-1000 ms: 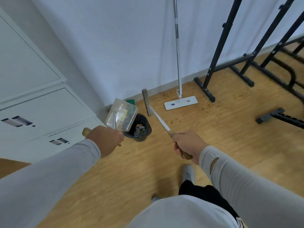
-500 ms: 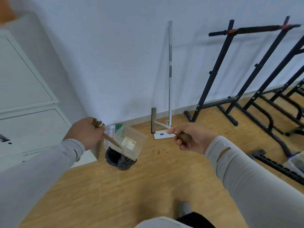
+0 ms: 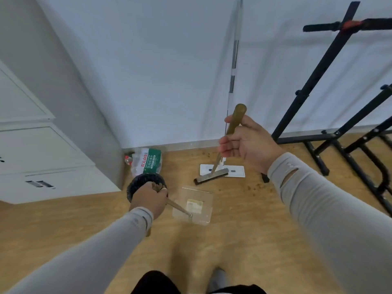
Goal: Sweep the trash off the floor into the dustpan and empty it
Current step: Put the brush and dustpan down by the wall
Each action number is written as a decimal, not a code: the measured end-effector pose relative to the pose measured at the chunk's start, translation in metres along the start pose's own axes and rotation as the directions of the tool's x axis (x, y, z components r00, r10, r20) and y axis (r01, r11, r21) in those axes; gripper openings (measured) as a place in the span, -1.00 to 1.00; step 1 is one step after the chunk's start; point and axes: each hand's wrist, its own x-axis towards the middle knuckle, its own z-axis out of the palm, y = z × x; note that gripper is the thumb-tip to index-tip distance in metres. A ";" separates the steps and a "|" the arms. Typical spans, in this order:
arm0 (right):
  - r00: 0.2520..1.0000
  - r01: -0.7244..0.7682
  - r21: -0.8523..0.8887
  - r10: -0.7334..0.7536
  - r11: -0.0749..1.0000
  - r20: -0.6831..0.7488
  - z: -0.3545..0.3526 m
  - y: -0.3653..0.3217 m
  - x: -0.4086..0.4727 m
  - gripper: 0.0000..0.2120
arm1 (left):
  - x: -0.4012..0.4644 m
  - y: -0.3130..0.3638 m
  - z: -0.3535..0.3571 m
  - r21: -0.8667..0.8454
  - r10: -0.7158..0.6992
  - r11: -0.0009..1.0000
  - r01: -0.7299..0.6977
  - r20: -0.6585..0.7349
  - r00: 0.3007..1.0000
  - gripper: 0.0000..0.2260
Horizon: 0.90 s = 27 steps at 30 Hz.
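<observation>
My left hand (image 3: 149, 200) grips the wooden handle of a clear plastic dustpan (image 3: 194, 205), which sits low over the floor just right of the hand. Behind the hand stands a small black trash bin (image 3: 137, 183), partly hidden. My right hand (image 3: 246, 145) holds the wooden top of a broom's handle; the shaft runs down to the dark broom head (image 3: 211, 178) on the floor near the wall. Small brown crumbs (image 3: 252, 188) lie scattered on the wood floor to the right of the broom head.
A white flat mop (image 3: 222, 169) leans against the wall behind the broom. A pack of bottled water (image 3: 148, 161) lies in the corner by the white cabinet (image 3: 42, 153). Black metal racks (image 3: 331, 128) stand at the right.
The dustpan has come away from over the bin and down to the floor on its right. The broom has swung upright, its head now on the floor by the mop.
</observation>
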 end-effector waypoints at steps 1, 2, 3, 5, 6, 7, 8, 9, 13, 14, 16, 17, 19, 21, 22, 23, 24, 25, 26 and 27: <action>1.000 0.026 -0.082 -0.027 0.996 -0.013 -0.001 -0.001 0.011 -0.74 | 0.003 0.006 0.015 0.009 -0.011 1.000 0.011 0.022 1.000 -0.82; 0.998 0.051 -0.164 -0.055 0.985 -0.020 -0.001 -0.001 0.022 -0.76 | 0.005 0.012 0.028 0.008 -0.030 1.000 0.029 0.044 0.999 -0.83; 0.996 0.074 -0.237 -0.083 0.969 -0.030 -0.001 0.000 0.032 -0.80 | 0.008 0.018 0.041 0.004 -0.046 0.999 0.046 0.064 0.997 -0.84; 0.986 0.132 -0.385 -0.161 0.914 -0.046 0.000 0.005 0.055 -0.86 | 0.019 0.028 0.063 -0.027 -0.074 0.997 0.076 0.092 0.993 -0.83; 0.976 0.168 -0.477 -0.215 0.863 -0.044 0.001 0.008 0.064 -0.88 | 0.023 0.032 0.072 -0.043 -0.080 0.995 0.085 0.104 0.991 -0.83; 0.965 0.196 -0.569 -0.259 0.798 -0.031 0.003 0.011 0.077 -0.88 | 0.032 0.037 0.081 -0.060 -0.085 0.994 0.092 0.112 0.990 -0.87; 0.957 0.206 -0.651 -0.288 0.730 -0.020 0.006 0.013 0.089 -0.88 | 0.040 0.041 0.087 -0.070 -0.094 0.992 0.102 0.120 0.988 -0.89; 0.951 0.208 -0.704 -0.309 0.679 -0.016 0.009 0.015 0.099 -0.86 | 0.050 0.045 0.094 -0.083 -0.101 0.990 0.112 0.133 0.986 -0.90; 0.959 0.182 -0.794 -0.284 0.580 0.012 0.023 0.026 0.134 -0.84 | 0.092 0.052 0.119 -0.128 -0.099 0.983 0.131 0.228 0.969 -0.68; 0.964 0.171 -0.812 -0.263 0.558 0.022 0.025 0.030 0.141 -0.83 | 0.101 0.053 0.123 -0.135 -0.097 0.982 0.134 0.254 0.962 -0.66; 0.968 0.166 -0.848 -0.247 0.504 0.043 0.028 0.035 0.152 -0.81 | 0.115 0.056 0.131 -0.162 -0.106 0.974 0.157 0.287 0.952 -0.66; 0.967 0.174 -0.853 -0.251 0.492 0.052 0.028 0.038 0.157 -0.81 | 0.121 0.058 0.135 -0.177 -0.111 0.969 0.170 0.305 0.946 -0.64; 0.966 0.185 -0.858 -0.247 0.479 0.070 0.030 0.039 0.165 -0.84 | 0.134 0.062 0.141 -0.206 -0.110 0.961 0.187 0.335 0.936 -0.57; 0.970 0.190 -0.868 -0.224 0.460 0.093 0.031 0.037 0.172 -0.88 | 0.146 0.066 0.149 -0.228 -0.114 0.952 0.205 0.355 0.928 -0.53; 0.972 0.192 -0.868 -0.212 0.457 0.103 0.030 0.036 0.176 -0.88 | 0.152 0.069 0.153 -0.233 -0.119 0.949 0.212 0.357 0.926 -0.53; 0.974 0.194 -0.865 -0.199 0.464 0.111 0.029 0.035 0.179 -0.87 | 0.158 0.072 0.157 -0.241 -0.129 0.944 0.226 0.360 0.924 -0.52; 0.976 0.196 -0.857 -0.182 0.476 0.123 0.029 0.033 0.182 -0.85 | 0.164 0.075 0.160 -0.261 -0.140 0.934 0.246 0.366 0.920 -0.50; 0.976 0.203 -0.848 -0.166 0.489 0.138 0.028 0.032 0.186 -0.84 | 0.169 0.078 0.162 -0.284 -0.152 0.921 0.268 0.371 0.916 -0.49; 0.975 0.217 -0.842 -0.156 0.495 0.159 0.028 0.031 0.188 -0.83 | 0.173 0.081 0.164 -0.307 -0.158 0.909 0.282 0.373 0.914 -0.48; 0.971 0.234 -0.836 -0.154 0.497 0.181 0.027 0.030 0.190 -0.83 | 0.177 0.084 0.165 -0.324 -0.162 0.900 0.292 0.373 0.913 -0.48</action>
